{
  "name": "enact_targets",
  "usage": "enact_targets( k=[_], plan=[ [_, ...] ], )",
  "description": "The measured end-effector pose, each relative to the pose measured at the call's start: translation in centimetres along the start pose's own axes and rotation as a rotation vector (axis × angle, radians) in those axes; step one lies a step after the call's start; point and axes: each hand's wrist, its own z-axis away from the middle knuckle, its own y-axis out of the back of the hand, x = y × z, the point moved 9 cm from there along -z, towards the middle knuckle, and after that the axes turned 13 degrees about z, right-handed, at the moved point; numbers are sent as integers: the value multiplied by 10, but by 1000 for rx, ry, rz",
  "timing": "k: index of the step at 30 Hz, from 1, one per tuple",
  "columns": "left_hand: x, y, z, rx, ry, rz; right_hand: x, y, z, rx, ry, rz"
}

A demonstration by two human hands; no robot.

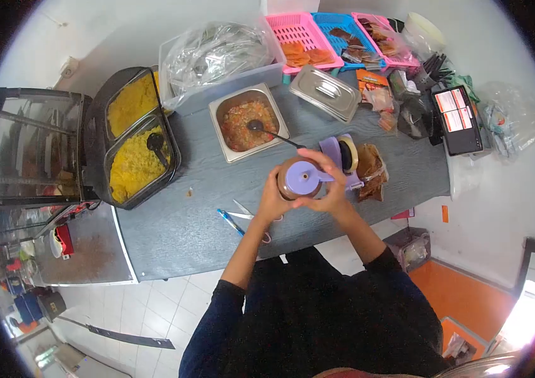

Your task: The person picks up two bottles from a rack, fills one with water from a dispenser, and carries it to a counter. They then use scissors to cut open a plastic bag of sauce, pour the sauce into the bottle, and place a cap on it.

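Both my hands are around a brown-filled jar [288,189] with a lilac lid [304,177]. My left hand [273,195] wraps its left side. Curled round the right side, my right hand [333,186] has its fingers at the lid's edge. Just behind, a steel pan [217,108] holds a chunky red-orange mix with a black ladle [256,125] in it. A tape dispenser [330,149] and an opened brown packet [371,173] lie to the right. Scissors [240,215] and a blue pen [230,222] are near my left wrist.
A divided black tray [174,150] of yellow rice stands left, beside a glass display case [37,142]. Along the back are a clear tub of plastic bags [176,94], a lidded steel pan [325,94], pink [286,25] and blue baskets [333,25]. A tablet [458,120] stands right.
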Motion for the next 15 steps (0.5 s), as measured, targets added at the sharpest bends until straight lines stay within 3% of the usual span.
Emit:
enact_targets(
  k=[3,6,7,12,15],
  plan=[
    [-1,-3,4,-3,35,-3,-5,24,-1,94,-40,41],
    [-5,-5,4,1,19,2,-15,31,-8,-1,-108,100],
    [-8,-5,4,2,32,26,-10,35,-8,-6,-276,186],
    [-8,-5,6,5,47,-33,-28,59,10,593,-212,137],
    [-2,-6,6,10,20,-40,-41,56,5,354,-216,287]
  ],
)
